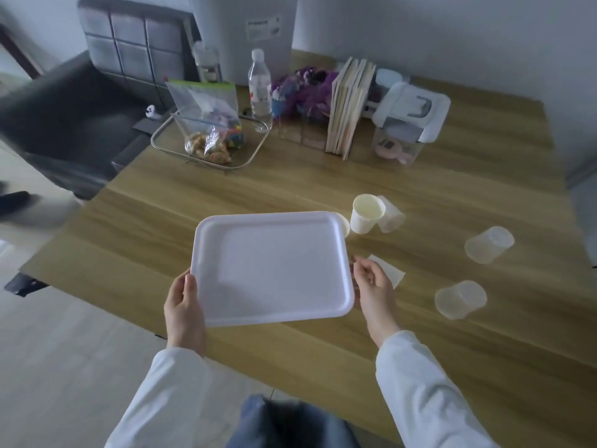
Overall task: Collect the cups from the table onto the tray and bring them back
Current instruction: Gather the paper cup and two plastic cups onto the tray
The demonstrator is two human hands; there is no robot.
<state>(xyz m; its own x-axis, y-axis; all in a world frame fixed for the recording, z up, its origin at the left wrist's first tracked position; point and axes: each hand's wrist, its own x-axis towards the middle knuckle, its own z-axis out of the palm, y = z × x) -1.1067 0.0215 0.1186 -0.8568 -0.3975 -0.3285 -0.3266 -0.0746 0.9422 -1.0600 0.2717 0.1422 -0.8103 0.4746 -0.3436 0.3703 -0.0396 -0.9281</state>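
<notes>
I hold a white rectangular tray (273,270) over the wooden table (452,334). My left hand (184,307) grips its near-left corner. My right hand (371,287) is at its right edge, fingers curled, and the grip there is partly hidden. Nothing lies on the tray. An upright paper cup (366,214) stands beyond the tray's far-right corner, with a clear plastic cup (392,215) lying behind it. Another paper cup (391,271) lies on its side by my right hand. Two clear cups, one (489,244) and another (460,299), lie to the right. A further cup (345,224) peeks from behind the tray.
At the back of the table are a wire basket with zip bags (208,137), a water bottle (260,88), standing books (349,108) and a clear lidded box (407,121). A dark armchair (80,108) stands at the left, beside the table.
</notes>
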